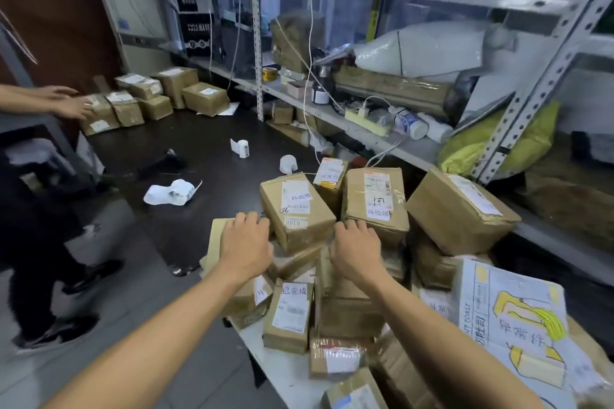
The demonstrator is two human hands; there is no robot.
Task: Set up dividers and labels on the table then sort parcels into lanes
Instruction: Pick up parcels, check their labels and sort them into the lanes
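Note:
A heap of brown cardboard parcels with white labels covers the near end of the table. My left hand lies palm down on a flat tan parcel at the heap's left edge, with its fingers curled over the far edge. My right hand rests on the heap with bent fingers; what is under them is hidden. A labelled box sits tilted between my two hands. Further labelled boxes lie behind my right hand. A second group of parcels stands at the table's far left corner.
Another person stands at the left, their hands on the far parcels. On the dark tabletop lie label rolls, crumpled paper and a black object. A cluttered metal shelf rack runs along the right. A large white bag lies near right.

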